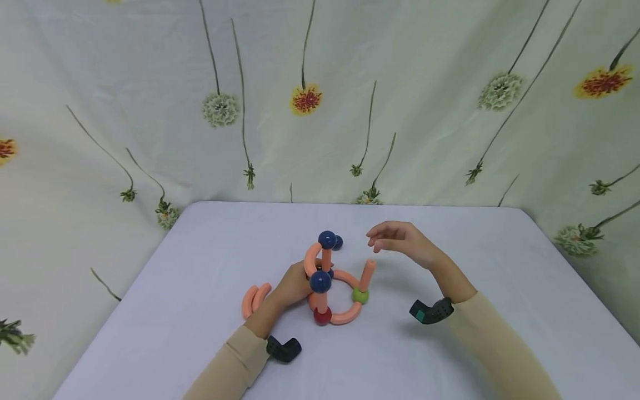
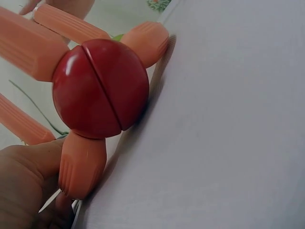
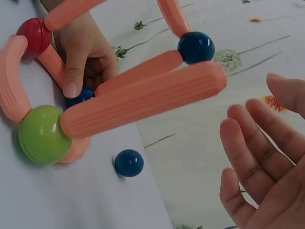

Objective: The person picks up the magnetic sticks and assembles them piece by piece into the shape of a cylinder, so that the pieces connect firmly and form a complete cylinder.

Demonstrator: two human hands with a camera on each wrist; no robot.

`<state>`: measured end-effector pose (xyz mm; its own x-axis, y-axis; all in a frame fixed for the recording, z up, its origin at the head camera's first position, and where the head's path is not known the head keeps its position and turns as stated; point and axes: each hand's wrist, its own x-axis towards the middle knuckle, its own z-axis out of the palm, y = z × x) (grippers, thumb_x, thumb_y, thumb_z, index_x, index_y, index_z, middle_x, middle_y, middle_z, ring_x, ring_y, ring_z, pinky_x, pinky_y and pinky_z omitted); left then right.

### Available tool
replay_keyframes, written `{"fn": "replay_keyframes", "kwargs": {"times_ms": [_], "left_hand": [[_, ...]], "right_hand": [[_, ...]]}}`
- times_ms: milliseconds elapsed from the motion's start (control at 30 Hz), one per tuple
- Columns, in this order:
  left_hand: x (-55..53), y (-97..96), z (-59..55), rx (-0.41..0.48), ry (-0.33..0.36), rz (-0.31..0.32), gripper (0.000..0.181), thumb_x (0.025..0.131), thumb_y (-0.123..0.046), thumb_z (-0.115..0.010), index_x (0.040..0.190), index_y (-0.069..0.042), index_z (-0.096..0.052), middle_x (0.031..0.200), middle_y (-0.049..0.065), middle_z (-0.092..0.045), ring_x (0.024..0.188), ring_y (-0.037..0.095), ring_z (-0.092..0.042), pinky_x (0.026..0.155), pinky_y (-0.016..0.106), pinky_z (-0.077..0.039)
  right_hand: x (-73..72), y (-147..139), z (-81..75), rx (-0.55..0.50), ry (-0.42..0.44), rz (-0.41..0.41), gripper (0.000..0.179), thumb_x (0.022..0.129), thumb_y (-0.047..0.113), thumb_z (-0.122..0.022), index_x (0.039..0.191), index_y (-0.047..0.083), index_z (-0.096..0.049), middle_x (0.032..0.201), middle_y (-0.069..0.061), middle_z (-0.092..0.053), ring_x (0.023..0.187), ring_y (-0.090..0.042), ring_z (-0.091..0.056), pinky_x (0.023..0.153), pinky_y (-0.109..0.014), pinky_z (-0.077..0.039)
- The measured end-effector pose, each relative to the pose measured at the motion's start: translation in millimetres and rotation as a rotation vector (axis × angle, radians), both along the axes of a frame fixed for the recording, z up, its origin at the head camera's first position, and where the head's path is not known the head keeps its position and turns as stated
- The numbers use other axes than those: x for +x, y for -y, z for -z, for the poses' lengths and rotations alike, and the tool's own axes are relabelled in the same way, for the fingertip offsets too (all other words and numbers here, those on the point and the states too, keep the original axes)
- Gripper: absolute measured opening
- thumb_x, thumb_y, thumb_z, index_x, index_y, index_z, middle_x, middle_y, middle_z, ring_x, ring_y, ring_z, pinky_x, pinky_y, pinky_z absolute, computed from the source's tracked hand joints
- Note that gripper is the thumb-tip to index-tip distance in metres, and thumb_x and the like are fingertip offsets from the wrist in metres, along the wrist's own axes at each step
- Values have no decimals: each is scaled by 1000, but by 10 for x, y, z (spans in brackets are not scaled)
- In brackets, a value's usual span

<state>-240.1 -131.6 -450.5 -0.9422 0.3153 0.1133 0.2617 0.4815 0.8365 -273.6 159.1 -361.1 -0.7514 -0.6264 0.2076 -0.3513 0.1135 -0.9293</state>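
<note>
A ball-and-rod magnetic building-toy frame stands on the table. Its ring of curved orange rods (image 1: 347, 318) joins a red ball (image 1: 322, 315), a green ball (image 1: 360, 295) and a blue ball (image 3: 82, 97). Straight rods rise from all three. Two more blue balls (image 1: 327, 239) top the rods over the red and blue ones, bridged by a curved rod (image 1: 311, 259). The green ball's straight rod (image 1: 367, 275) has a bare upper end. My left hand (image 1: 290, 286) grips the base, thumb at its blue ball. Near the bare rod end, my right hand (image 1: 400, 239) hovers, holding nothing.
A loose blue ball (image 3: 128, 162) lies on the white table (image 1: 200, 344) behind the frame. Two curved orange rods (image 1: 248, 301) lie side by side to the left of my left hand. A flower-printed cloth (image 1: 270, 150) hangs beyond the table.
</note>
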Motion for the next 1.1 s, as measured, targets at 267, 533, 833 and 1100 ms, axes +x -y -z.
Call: {"fn": "replay_keyframes", "kwargs": {"times_ms": [267,533,833,1100], "left_hand": [[-19,-13,37,7,3,2,41,89,-31,-71,124,-11,-65,117,4,-68,99,18,-60,89,41,-48],[-23,-4,42,19,-32,1,37,89,-25,-71,122,-10,-67,117,4,-68,104,19,-60,93,46,-45],[-17,0,30,4,-25,-3,38,91,-29,-69,124,-11,-66,120,5,-67,104,19,-61,93,46,-46],[8,4,22,19,-34,15,38,91,-27,-69,125,-9,-65,120,7,-67,102,19,-61,93,46,-46]], "right_hand": [[-268,97,293,-28,79,158,34,96,10,-58,121,-13,-56,100,-5,-68,86,-15,-64,88,-45,-48],[-402,308,528,-8,212,338,37,97,17,-59,123,-9,-59,100,-5,-69,88,-13,-64,90,-44,-47],[-484,535,816,52,134,369,41,91,12,-69,127,-3,-58,121,-17,-63,108,-26,-61,89,-36,-50],[-512,651,891,139,79,331,53,86,14,-74,134,2,-55,133,-15,-56,126,-30,-49,105,-45,-37]]}}
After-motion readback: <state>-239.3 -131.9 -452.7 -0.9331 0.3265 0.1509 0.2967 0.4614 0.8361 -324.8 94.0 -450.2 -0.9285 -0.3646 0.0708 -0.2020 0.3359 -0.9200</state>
